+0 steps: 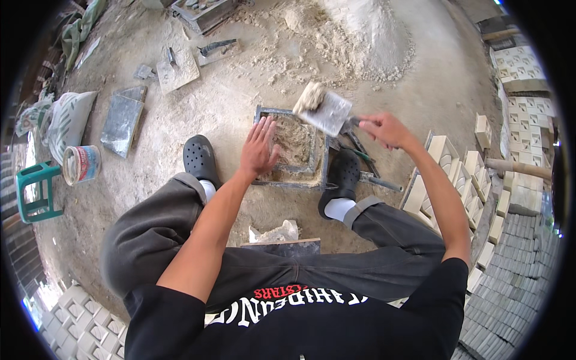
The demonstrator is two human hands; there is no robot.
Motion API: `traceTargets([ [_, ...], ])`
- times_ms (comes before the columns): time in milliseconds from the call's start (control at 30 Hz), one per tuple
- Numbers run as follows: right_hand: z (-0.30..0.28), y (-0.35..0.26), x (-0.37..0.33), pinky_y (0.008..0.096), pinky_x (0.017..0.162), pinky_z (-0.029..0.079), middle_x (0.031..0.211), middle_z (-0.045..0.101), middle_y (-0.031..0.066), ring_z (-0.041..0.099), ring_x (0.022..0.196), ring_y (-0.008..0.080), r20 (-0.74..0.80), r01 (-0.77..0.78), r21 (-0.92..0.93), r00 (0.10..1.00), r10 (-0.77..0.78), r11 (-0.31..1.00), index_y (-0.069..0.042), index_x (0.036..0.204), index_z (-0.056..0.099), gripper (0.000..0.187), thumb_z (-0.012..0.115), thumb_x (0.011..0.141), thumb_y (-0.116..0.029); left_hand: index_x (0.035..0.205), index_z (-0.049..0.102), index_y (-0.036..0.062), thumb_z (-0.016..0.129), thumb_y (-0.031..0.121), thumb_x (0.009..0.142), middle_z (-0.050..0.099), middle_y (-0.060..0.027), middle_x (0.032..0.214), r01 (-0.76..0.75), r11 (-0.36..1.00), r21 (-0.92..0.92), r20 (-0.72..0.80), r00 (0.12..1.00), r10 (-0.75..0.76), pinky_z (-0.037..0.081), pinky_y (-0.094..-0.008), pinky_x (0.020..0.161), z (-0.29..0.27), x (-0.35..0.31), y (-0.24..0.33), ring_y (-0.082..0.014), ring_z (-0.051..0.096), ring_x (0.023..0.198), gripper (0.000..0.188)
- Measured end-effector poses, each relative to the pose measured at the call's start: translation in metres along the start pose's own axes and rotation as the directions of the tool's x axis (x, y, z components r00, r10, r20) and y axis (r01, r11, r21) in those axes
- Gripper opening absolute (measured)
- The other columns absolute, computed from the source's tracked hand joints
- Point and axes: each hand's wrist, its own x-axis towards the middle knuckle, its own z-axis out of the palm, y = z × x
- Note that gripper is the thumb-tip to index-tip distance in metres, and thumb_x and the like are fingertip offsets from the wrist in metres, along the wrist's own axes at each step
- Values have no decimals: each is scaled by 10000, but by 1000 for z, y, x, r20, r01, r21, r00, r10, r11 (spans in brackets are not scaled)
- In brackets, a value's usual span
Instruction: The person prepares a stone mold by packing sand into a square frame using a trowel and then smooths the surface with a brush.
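A square metal mould [290,110] lies on the ground between my feet, with damp, sandy mix [294,141] spread inside it. Over its left side rests my left hand [259,144], fingers stretched out and holding nothing; whether the palm presses on the mix or the frame I cannot tell. My right hand [386,130] is closed round the dark handle of a flat-bladed trowel [333,114]. The blade hangs above the mould's far right corner, and a clump of pale mix [313,96] sits on its far left end.
Beyond the mould rises a heap of pale powder [384,36]. Patterned blocks [447,159] line the right side. At left stand a bucket [82,165], a green stool [39,191] and a sack [69,123]. A board [179,71] and a dark slab [123,123] lie far left.
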Motion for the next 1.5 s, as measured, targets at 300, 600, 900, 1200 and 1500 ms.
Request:
traceTargets([
  [300, 55, -27, -36, 430, 916, 482, 1067, 663, 231, 620, 1017, 402, 91, 204, -452, 979, -182, 869, -98, 1204, 650, 374, 568, 912, -316, 1431, 329, -38, 488, 291, 896, 329, -200, 1505, -144, 974, 172, 104, 986, 128, 161, -416, 1190, -4, 9, -2, -313, 257, 1427, 648],
  [600, 52, -42, -50, 453, 846, 500, 985, 676, 224, 631, 927, 417, 21, 199, -494, 976, -218, 846, -90, 1159, 674, 330, 578, 904, -277, 1447, 307, -36, 451, 390, 942, 292, -195, 1527, -279, 945, 170, 220, 946, 240, 147, -406, 1194, 3, 6, 17, -292, 219, 1446, 676],
  [900, 6, 2, -92, 449, 781, 493, 936, 666, 233, 633, 861, 402, -103, 191, -507, 955, -279, 841, -101, 1199, 650, 369, 562, 922, -328, 1437, 372, 17, 437, 526, 943, 363, -113, 1512, -374, 900, 226, 326, 899, 292, 206, -388, 1175, 9, 0, 20, -235, 299, 1418, 712],
  [1200, -42, 107, -57, 441, 649, 502, 732, 645, 213, 650, 651, 336, -336, 41, -442, 918, -208, 896, -65, 1111, 668, 351, 536, 938, -341, 1477, 196, -72, 401, 609, 929, 175, -216, 1565, -178, 946, 270, 322, 943, 86, 135, -408, 1187, 6, 22, 31, -328, 135, 1466, 898],
  [1500, 8, 257, 7, 385, 592, 488, 664, 636, 151, 637, 578, 251, -476, -133, -13, 872, 111, 991, -38, 1048, 669, 387, 620, 889, -387, 1410, 381, 9, 524, 439, 920, 354, -162, 1492, -87, 910, 405, 153, 988, 27, 166, -435, 1177, -3, 1, -4, -301, 264, 1425, 667],
])
